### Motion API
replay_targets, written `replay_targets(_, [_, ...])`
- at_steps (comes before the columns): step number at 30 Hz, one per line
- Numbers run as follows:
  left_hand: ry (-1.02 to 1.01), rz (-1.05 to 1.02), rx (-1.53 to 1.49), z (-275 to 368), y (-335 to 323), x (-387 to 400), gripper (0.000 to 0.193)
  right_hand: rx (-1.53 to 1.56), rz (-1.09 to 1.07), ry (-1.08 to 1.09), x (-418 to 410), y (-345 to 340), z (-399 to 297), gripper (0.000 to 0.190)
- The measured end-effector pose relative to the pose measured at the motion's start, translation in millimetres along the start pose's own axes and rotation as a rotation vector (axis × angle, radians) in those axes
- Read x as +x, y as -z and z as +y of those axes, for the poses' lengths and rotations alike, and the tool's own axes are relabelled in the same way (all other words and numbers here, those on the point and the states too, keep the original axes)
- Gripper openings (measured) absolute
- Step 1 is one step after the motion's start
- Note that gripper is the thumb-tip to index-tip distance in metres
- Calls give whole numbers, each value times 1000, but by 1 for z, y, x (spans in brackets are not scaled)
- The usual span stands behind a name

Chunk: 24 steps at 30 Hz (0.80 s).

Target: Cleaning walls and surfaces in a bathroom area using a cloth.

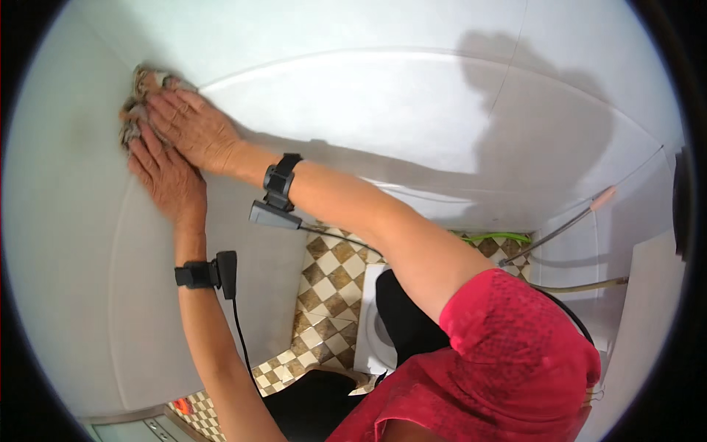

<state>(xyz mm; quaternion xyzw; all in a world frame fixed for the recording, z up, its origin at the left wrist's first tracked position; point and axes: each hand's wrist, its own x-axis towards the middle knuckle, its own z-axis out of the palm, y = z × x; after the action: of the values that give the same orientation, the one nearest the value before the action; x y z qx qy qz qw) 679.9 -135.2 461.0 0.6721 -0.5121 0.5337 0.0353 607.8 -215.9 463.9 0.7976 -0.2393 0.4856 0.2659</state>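
Note:
A crumpled patterned cloth is pressed into the corner between two white wall panels at the upper left. My left hand lies on its lower part, fingers stretched upward against the left wall. Just above and to the right, my right hand rests flat on the cloth, its fingers side by side and close to those of my left hand. The palms and the cloth under them are hidden. Each wrist carries a black strap with a small cabled device.
Below are a checkered tile floor and a white squat toilet between my legs. A metal hose and a second hose run along the right wall. A green hose lies on the floor. A dark object stands at the right edge.

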Motion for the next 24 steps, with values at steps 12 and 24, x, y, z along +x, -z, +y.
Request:
replay_targets(12, [102,-522,-767,149,-55,-194,80,235,-494,334,-228,-12,32,41])
replay_targets(24, [48,203,-658,18,73,41,56,12,73,511,53,147,113,32])
